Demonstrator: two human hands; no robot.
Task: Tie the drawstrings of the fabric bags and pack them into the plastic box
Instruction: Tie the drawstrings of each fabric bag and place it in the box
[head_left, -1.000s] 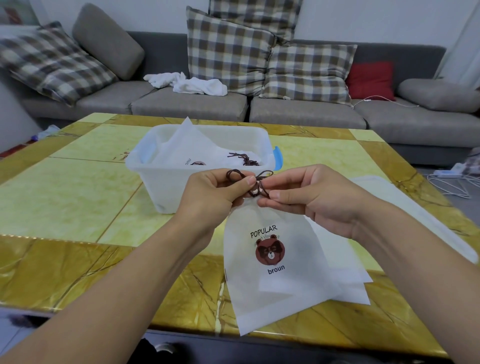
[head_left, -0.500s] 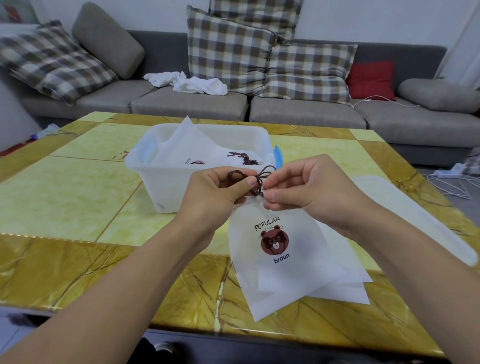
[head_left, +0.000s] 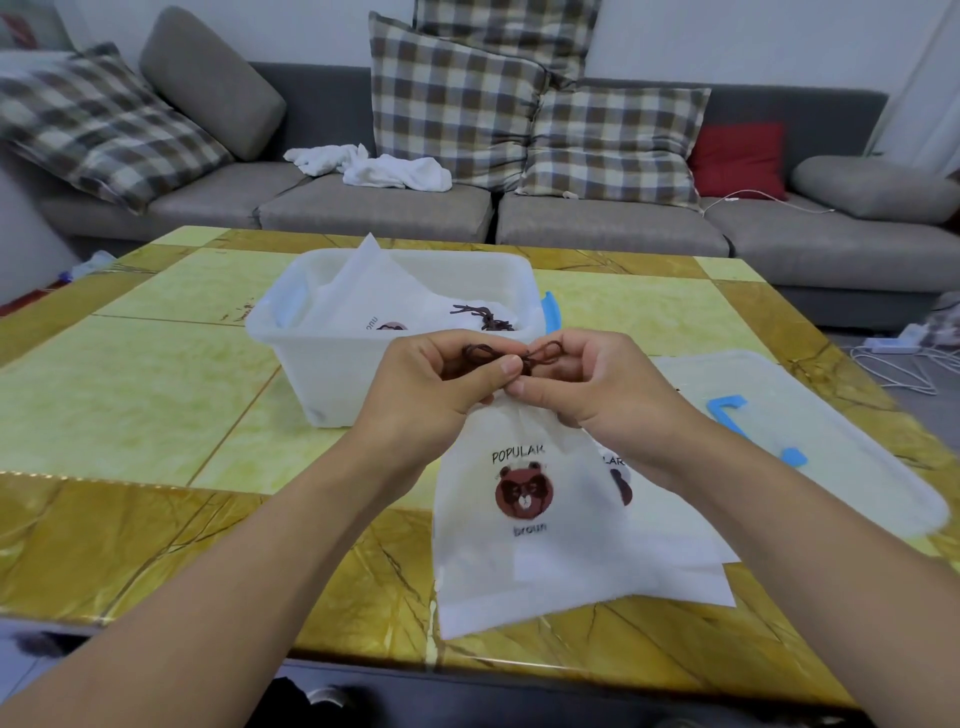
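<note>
A white fabric bag (head_left: 524, 551) with a brown bear print hangs from my hands over the table's near edge. Its dark brown drawstring (head_left: 519, 356) forms two loops above the gathered neck. My left hand (head_left: 441, 384) pinches the left loop and my right hand (head_left: 587, 379) pinches the right one; the fingertips meet at the knot. More white bags (head_left: 675, 545) lie flat under and to the right of it. The translucent plastic box (head_left: 322, 374) stands just behind my hands, holding bags with a tied drawstring (head_left: 483, 317).
The box's translucent lid (head_left: 831, 447) with blue clips lies on the table at the right. A grey sofa (head_left: 597, 228) with checked cushions runs behind the yellow marble table (head_left: 130, 395). Cables (head_left: 904, 364) lie on the floor at the far right.
The bag has swung so it hangs more upright and a little to the right. My hands have drawn the two drawstring loops closer together at the knot.
</note>
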